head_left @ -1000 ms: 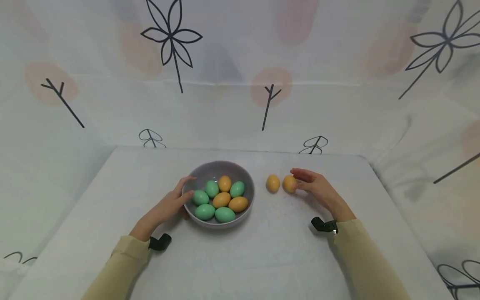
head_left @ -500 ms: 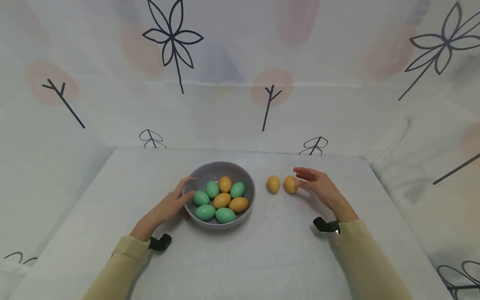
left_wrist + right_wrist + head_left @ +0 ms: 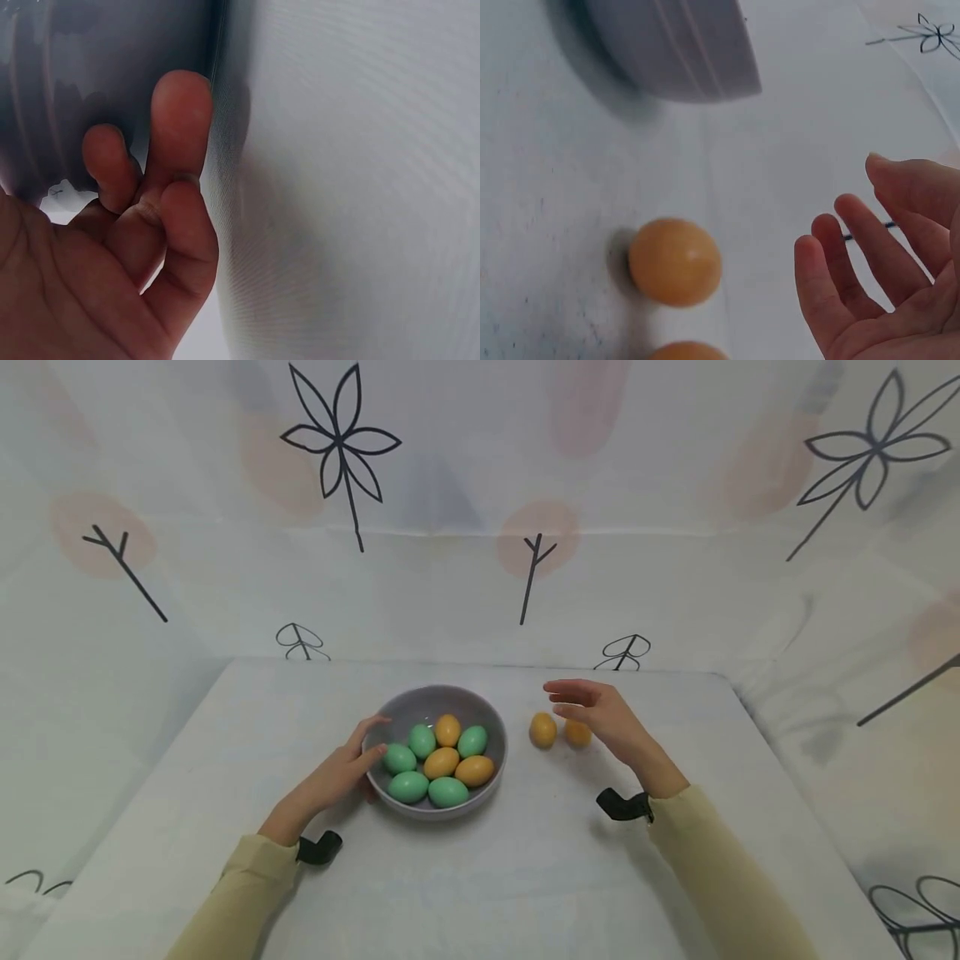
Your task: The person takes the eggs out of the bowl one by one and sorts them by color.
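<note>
A grey bowl (image 3: 429, 695) holds several green eggs (image 3: 408, 787) and three yellow-orange eggs (image 3: 475, 771). My left hand (image 3: 330, 781) grips its left side, thumb and index finger over the rim and the other fingers against the outer wall; the left wrist view shows those fingers (image 3: 180, 120) curled by the bowl wall. To the right of the bowl, one yellow egg (image 3: 543, 731) lies on the table beside another yellow egg (image 3: 577, 734), which is partly hidden by my right hand (image 3: 603, 718). That hand hovers above them with fingers loosely extended and nothing in it.
Everything stands on a white-covered table (image 3: 480, 885). Behind it and at the sides hangs a white cloth (image 3: 435, 593) printed with black flowers and twigs. A black wrist camera (image 3: 321, 848) sits on the left wrist and another camera (image 3: 624, 805) on the right.
My right hand has come off the right-hand yellow egg, lifting and moving left over the pair. The left hand and the bowl stay in place.
</note>
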A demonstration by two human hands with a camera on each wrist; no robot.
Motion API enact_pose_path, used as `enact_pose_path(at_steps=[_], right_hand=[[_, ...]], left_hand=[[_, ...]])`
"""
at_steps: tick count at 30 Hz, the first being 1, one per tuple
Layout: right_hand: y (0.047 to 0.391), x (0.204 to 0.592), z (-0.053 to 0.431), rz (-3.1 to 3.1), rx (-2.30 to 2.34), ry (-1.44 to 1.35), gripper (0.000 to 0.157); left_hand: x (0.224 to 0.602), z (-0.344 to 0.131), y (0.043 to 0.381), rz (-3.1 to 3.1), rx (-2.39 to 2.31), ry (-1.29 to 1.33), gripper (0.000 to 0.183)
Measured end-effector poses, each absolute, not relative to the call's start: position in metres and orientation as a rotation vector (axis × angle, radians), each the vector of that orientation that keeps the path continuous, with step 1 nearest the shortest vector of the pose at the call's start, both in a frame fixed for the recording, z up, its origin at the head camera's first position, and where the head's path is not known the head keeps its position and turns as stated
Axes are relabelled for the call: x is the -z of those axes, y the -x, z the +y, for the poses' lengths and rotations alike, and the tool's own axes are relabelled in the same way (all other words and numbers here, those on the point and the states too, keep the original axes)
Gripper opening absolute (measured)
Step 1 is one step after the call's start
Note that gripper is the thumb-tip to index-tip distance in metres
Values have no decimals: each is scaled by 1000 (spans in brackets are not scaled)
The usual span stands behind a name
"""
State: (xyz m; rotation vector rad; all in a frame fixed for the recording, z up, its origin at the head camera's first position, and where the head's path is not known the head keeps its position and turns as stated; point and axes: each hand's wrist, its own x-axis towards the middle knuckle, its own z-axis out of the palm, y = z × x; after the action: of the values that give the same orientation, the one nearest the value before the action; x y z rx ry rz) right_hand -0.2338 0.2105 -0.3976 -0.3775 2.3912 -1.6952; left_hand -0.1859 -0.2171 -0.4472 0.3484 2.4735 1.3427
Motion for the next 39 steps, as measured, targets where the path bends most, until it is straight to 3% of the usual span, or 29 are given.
enact_pose_path(at_steps=[14, 23, 31, 39], right_hand=[[243, 377, 124, 2192, 1625, 623, 41], [261, 380, 83, 2130, 1556, 578, 40], [272, 374, 64, 2204, 1382, 604, 38], [277, 382, 56, 2176, 1185, 711, 50]], left_hand=[[448, -218, 186, 2451, -1382, -368, 52], [447, -216, 186, 2434, -1390, -374, 53], [447, -216, 186, 2439, -1379, -363, 52], [446, -215, 185, 2443, -1368, -355, 52]])
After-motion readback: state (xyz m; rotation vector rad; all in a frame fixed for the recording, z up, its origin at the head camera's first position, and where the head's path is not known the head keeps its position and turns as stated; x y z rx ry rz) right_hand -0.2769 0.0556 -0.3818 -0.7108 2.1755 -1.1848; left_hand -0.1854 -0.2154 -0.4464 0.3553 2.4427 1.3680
